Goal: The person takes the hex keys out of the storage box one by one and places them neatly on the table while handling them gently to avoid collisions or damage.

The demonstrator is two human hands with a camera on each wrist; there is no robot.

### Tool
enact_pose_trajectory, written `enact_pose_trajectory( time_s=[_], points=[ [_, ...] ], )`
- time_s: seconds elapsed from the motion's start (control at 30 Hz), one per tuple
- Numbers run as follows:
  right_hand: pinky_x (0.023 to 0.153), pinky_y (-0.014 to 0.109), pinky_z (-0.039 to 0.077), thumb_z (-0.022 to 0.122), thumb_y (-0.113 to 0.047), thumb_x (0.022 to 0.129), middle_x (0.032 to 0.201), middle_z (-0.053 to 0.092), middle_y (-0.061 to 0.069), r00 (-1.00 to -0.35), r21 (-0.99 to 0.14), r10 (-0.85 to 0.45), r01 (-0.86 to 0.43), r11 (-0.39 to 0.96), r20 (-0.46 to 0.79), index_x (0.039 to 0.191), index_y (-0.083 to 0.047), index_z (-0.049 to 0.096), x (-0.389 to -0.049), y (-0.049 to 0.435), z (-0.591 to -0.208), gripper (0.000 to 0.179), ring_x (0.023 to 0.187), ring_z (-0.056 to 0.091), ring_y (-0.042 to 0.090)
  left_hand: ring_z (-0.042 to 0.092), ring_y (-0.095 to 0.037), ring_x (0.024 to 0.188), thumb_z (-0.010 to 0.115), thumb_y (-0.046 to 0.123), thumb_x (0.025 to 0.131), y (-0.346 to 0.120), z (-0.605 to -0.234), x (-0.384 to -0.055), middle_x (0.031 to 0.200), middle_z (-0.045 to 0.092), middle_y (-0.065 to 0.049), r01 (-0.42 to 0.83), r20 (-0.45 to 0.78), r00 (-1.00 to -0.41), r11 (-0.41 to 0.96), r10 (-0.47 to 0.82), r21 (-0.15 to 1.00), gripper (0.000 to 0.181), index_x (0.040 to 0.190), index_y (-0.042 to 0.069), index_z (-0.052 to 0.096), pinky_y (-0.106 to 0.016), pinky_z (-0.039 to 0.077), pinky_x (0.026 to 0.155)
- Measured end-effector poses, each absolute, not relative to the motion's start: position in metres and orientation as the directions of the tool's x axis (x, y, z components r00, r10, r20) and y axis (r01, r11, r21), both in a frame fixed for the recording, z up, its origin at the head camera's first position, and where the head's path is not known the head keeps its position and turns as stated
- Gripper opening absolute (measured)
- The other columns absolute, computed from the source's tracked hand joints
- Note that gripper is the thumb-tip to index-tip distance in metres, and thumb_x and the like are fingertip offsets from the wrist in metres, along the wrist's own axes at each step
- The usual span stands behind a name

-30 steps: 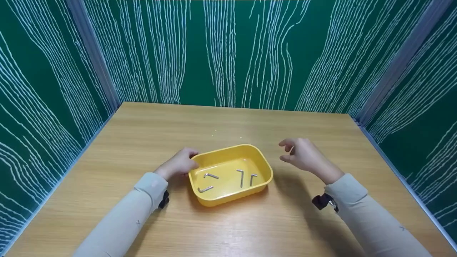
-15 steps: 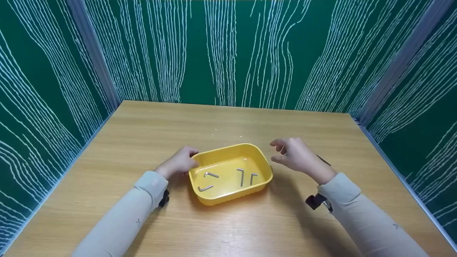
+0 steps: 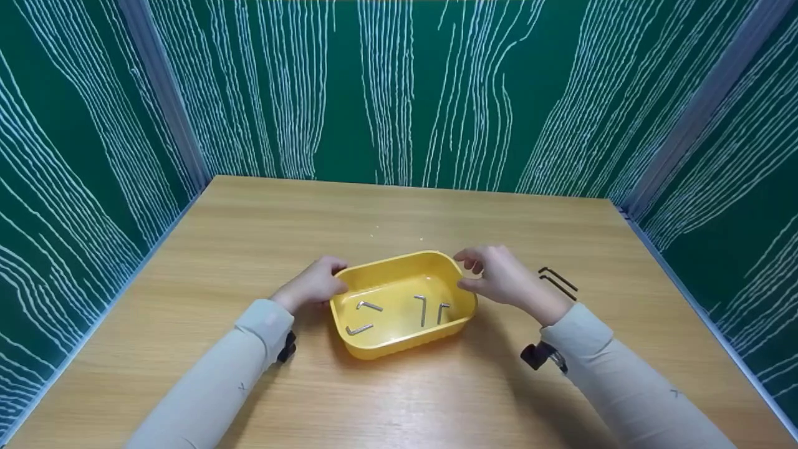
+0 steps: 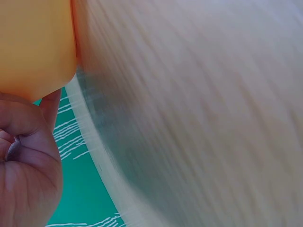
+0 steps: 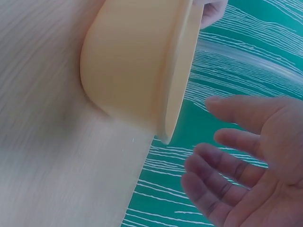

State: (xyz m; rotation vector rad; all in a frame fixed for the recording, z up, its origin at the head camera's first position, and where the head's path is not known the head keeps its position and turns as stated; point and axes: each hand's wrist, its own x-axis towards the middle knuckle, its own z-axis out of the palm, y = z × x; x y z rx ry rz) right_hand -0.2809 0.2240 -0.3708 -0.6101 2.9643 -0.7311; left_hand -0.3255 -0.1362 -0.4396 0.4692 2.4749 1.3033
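A yellow plastic tray (image 3: 393, 284) stands on the table, slightly turned. My left hand (image 3: 310, 285) grips its left rim, with the thumb over the inside edge. In the left wrist view, the fingers of that hand (image 4: 31, 161) curl below the tray's corner (image 4: 35, 42). My right hand (image 3: 504, 275) is at the right rim, fingers loosely bent and holding nothing. In the right wrist view, a gap shows between that hand (image 5: 255, 165) and the tray wall (image 5: 128, 61). Several silver L-shaped hex keys (image 3: 423, 310) lie scattered inside the tray.
Two dark hex keys (image 3: 560, 279) lie side by side on the wooden table (image 3: 280, 212), to the right of my right wrist. Tiny white specks are behind the tray. Green panels with white lines (image 3: 343, 93) enclose the table at the back and sides.
My right hand has moved left to the tray's right rim, bringing the two dark hex keys behind it into sight. The left hand and the tray stay where they were.
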Motion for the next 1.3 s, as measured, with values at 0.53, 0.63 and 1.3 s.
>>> enact_pose_trajectory(
  time_s=[0.53,0.63,1.3],
  points=[
    [0.098,0.05,0.063,0.083,-0.011,0.095,0.12,0.076,0.021,-0.854,-0.476,-0.518,-0.476,0.739,0.05,0.134,0.002,0.072,-0.279,0.199,-0.381,0.043,0.108,0.071,0.037,0.049,-0.01,0.051,0.055,-0.001,0.089,-0.135,-0.439,-0.324,0.083,0.06,-0.003,0.095,-0.156,-0.905,0.546,0.395,0.832,0.035,0.12,0.001,0.071,-0.021,0.041,0.044],
    [0.099,0.05,0.063,0.083,-0.011,0.095,0.121,0.075,0.021,-0.853,-0.473,-0.522,-0.468,0.747,0.02,0.136,0.0,0.072,-0.28,0.195,-0.383,0.044,0.11,0.07,0.037,0.049,-0.011,0.051,0.056,-0.001,0.09,-0.135,-0.439,-0.324,0.082,0.06,-0.003,0.091,-0.161,-0.905,0.551,0.393,0.83,0.033,0.118,0.002,0.071,-0.021,0.041,0.044],
    [0.097,0.049,0.063,0.085,-0.012,0.093,0.122,0.072,0.019,-0.837,-0.443,-0.537,-0.443,0.779,-0.107,0.139,0.001,0.069,-0.288,0.178,-0.404,0.051,0.109,0.07,0.035,0.048,-0.011,0.051,0.055,-0.003,0.087,-0.134,-0.441,-0.326,0.08,0.059,-0.003,0.096,-0.15,-0.91,0.548,0.388,0.831,0.028,0.11,0.001,0.07,-0.022,0.04,0.044]
  ],
)
